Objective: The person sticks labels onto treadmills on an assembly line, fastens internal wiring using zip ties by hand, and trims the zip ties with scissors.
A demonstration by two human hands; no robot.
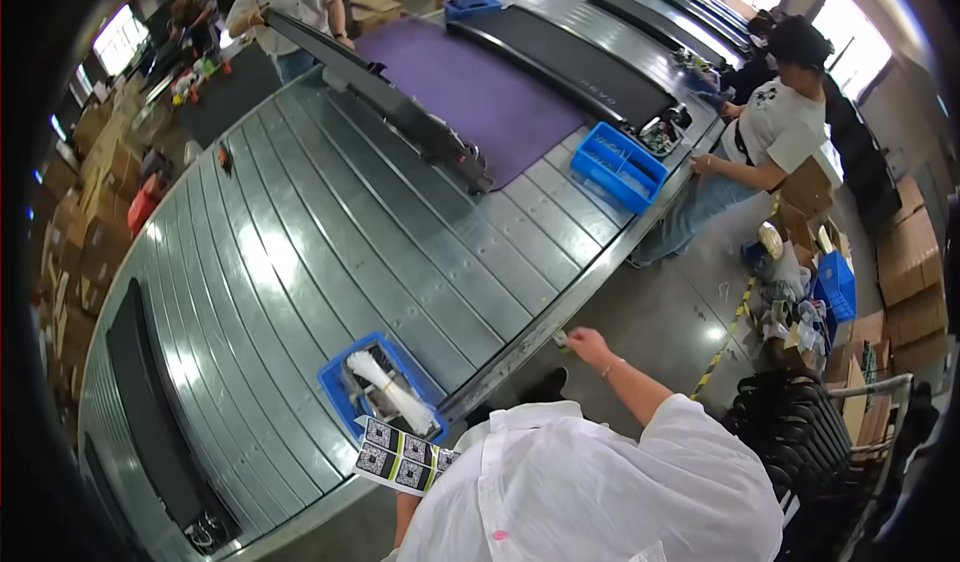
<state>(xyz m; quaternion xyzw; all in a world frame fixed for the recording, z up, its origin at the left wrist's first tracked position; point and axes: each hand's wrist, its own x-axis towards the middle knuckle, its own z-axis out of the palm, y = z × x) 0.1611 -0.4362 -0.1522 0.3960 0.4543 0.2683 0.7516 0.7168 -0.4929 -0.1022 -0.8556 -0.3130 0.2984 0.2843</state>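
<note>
My left forearm (404, 518) comes up from the bottom edge. A sheet of QR-code stickers (400, 454), black and white with yellow-green strips, is held up at its end. The fingers of my left hand are hidden behind the sheet. My right hand (590, 348) is out over the front edge of the metal table (330, 262), with the fingers pinched on a small pale piece (561, 339) too small to identify. Beside the sticker sheet, a blue bin (328, 374) holds white strips and other small parts.
A person (290, 7) at the far side grips a long dark treadmill-like frame (390, 97) above a purple mat (420, 52). Another person (790, 112) sits at right near a blue divided bin (620, 167). A black flat unit (150, 402) lies at left; black stacked parts (790, 427) stand right.
</note>
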